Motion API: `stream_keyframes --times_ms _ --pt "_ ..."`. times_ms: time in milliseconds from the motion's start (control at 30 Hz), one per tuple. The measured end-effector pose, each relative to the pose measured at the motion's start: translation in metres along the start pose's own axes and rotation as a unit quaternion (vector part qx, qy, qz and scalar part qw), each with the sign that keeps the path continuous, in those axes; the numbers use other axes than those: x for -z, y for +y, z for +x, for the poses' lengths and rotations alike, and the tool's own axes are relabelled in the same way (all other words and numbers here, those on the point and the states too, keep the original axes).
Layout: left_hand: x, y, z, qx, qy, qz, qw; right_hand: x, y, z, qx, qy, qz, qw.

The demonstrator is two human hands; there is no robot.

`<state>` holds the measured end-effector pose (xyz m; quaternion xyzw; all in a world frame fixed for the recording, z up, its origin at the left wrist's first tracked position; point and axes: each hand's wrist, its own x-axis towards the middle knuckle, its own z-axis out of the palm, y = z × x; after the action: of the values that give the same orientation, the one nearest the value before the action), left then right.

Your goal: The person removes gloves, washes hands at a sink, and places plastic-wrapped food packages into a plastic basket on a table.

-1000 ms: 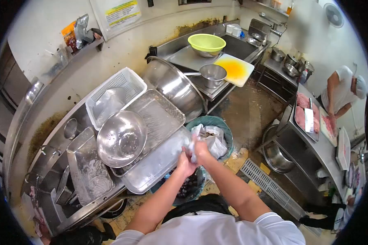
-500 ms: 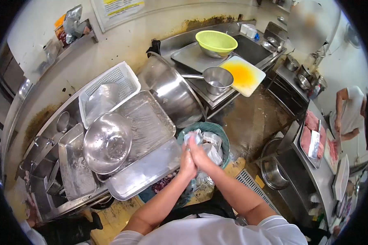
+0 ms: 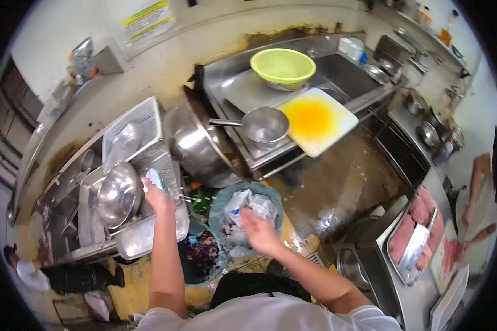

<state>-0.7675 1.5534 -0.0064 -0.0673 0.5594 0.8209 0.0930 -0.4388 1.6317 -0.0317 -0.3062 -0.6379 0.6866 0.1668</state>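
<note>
My left hand is closed around a light blue sponge, next to the upturned-looking steel bowl and above the stacked metal trays. White streaks of liquid or foam show in the air to its right. My right hand, somewhat blurred, is extended with its fingers apart and nothing visible in it. It is over a green-lined bin filled with crumpled plastic bags. A second bin, with dark reddish scraps, stands below and between my forearms.
A large steel basin leans beside the counter. On the counter are a saucepan, a yellow-stained cutting board and a yellow-green colander. At right, a cleaver lies on a meat tray. Another person is at far left.
My hands were together over the bin and have come apart. The left has moved left with the sponge; the right has stayed over the bin. The view has shifted.
</note>
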Motion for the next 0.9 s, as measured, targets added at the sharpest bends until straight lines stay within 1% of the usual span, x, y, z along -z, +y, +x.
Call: stream_keyframes --times_ms 33,67,133,167,233,267,300,333,367,400,467,533,567,600,633,700,733,767,833,900 --pt "0.022 0.001 0.025 -0.019 0.011 0.023 0.999 0.024 0.014 0.006 0.041 0.021 -0.115 0.992" --pt "0.033 0.011 0.032 0.005 0.042 0.078 0.996 0.04 0.043 0.016 0.053 0.05 -0.069 0.995" --pt "0.043 0.022 0.043 0.068 0.094 0.18 0.977 0.074 0.04 0.015 0.009 0.076 -0.005 0.997" --pt "0.053 0.023 0.056 0.102 0.053 0.204 0.972 0.088 0.043 0.014 0.016 0.085 -0.013 0.996" --pt "0.082 0.021 0.107 0.168 -0.034 0.249 0.953 0.112 0.049 0.016 0.035 0.106 -0.028 0.993" --pt "0.089 0.012 0.139 0.185 -0.015 0.185 0.965 0.122 0.047 0.017 0.02 0.1 -0.035 0.994" --pt "0.072 0.033 0.133 0.167 -0.004 0.14 0.976 0.13 0.042 0.015 0.005 0.094 -0.043 0.995" --pt "0.048 0.057 0.126 0.131 0.052 -0.006 0.99 0.138 0.038 0.015 -0.011 0.089 -0.051 0.995" --pt "0.076 0.045 0.198 0.062 -0.028 -0.1 0.993 0.145 0.035 0.015 -0.005 0.087 -0.046 0.995" --pt "0.051 0.068 0.179 -0.002 -0.047 -0.148 0.988 0.151 0.033 0.017 0.002 0.085 -0.041 0.996" --pt "-0.007 0.12 0.128 -0.125 -0.103 -0.253 0.954 0.163 0.04 0.024 -0.001 0.095 -0.01 0.995" --pt "-0.003 0.074 0.217 -0.143 -0.104 -0.168 0.97 0.173 0.027 0.026 -0.033 0.102 0.034 0.994" --pt "-0.018 0.059 0.212 -0.165 -0.097 -0.136 0.972 0.18 0.023 0.031 -0.049 0.107 0.056 0.991" --pt "-0.034 0.044 0.206 -0.185 -0.089 -0.104 0.973 0.194 0.041 0.041 -0.045 0.114 0.046 0.991" --pt "-0.085 0.025 0.139 -0.218 -0.074 -0.084 0.97 0.209 0.045 0.049 -0.054 0.13 0.053 0.989" --pt "-0.145 -0.012 0.048 -0.198 -0.107 0.016 0.974 0.239 0.048 0.062 -0.079 0.17 0.07 0.98" --pt "-0.164 -0.025 0.005 -0.146 -0.15 0.054 0.976 0.262 0.06 0.073 -0.076 0.189 0.101 0.974" --pt "-0.178 -0.043 -0.034 -0.089 -0.195 0.091 0.972 0.284 0.067 0.083 -0.051 0.216 0.128 0.967" --pt "-0.211 -0.092 -0.087 0.003 -0.226 0.073 0.971 0.324 0.041 0.103 -0.044 0.253 0.092 0.962" --pt "-0.246 -0.155 -0.123 0.092 -0.178 0.013 0.98 0.37 0.024 0.129 -0.081 0.259 0.073 0.96"
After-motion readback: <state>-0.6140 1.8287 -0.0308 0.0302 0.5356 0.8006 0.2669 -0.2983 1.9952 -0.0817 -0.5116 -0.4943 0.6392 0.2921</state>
